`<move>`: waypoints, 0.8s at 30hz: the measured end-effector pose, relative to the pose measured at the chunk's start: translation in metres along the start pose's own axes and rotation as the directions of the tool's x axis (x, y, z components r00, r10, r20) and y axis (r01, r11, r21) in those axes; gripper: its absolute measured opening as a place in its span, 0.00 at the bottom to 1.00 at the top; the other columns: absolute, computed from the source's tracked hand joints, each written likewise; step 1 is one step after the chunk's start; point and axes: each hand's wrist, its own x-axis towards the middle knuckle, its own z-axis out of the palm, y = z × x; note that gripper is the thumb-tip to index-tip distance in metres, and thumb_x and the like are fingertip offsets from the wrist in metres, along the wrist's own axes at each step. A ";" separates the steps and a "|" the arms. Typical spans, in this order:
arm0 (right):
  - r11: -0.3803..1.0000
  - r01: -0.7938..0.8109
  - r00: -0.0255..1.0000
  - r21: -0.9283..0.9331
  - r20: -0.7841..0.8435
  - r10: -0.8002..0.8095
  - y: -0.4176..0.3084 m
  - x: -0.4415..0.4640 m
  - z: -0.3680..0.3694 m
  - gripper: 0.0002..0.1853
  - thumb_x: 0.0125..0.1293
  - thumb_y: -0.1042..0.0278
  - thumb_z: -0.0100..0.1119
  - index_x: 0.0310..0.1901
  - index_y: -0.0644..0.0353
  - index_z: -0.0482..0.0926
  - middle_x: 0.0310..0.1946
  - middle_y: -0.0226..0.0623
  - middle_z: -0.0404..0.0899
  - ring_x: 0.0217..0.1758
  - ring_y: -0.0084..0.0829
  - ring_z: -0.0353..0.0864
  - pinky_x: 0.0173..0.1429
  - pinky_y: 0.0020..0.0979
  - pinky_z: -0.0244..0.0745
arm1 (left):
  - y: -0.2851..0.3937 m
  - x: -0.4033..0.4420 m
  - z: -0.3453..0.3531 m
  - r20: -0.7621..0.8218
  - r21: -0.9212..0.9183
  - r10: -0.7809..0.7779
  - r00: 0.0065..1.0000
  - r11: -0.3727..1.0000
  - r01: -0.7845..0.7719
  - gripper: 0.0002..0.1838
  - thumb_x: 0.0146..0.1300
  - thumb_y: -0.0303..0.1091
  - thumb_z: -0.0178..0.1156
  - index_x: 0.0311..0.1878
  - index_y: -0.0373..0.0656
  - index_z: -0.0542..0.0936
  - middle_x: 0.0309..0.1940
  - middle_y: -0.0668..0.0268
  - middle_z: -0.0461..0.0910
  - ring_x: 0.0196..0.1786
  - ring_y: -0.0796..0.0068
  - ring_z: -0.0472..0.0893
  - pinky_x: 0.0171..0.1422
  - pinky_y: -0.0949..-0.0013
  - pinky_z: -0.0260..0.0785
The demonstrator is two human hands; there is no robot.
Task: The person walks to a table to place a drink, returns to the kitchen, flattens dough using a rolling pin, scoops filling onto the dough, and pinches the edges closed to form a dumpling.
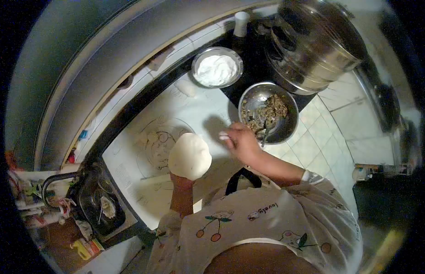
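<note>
Held from beneath by the left hand (181, 181), a round dough wrapper (190, 156) lay above the printed mat (129, 165). Whether the curled right hand (243, 141), near the metal bowl (286, 129) of chopped filling (274, 108), gripped anything, I couldn't tell.

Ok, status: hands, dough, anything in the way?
Left hand under dough, mostly hidden. Right hand curled, near mixture bowl. Dough flat, uncovered. Nothing visibly blocking.

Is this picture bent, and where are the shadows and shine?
Head view: long edges at upper left bow, corners go black; head view: a soft shadow falls on the white mat beside the right hand; head view: highlights streak the metal pot.
</note>
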 end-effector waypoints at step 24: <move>0.968 -0.077 0.996 -0.240 0.016 0.083 0.140 -0.019 -0.161 0.07 0.60 0.65 0.55 0.38 0.56 0.79 0.28 0.48 0.77 0.29 0.48 0.77 0.36 0.41 0.74 | -0.084 0.035 0.087 0.173 0.418 -0.389 0.905 0.861 0.290 0.31 0.63 0.52 0.43 0.65 0.43 0.59 0.62 0.59 0.64 0.62 0.59 0.66 0.67 0.56 0.57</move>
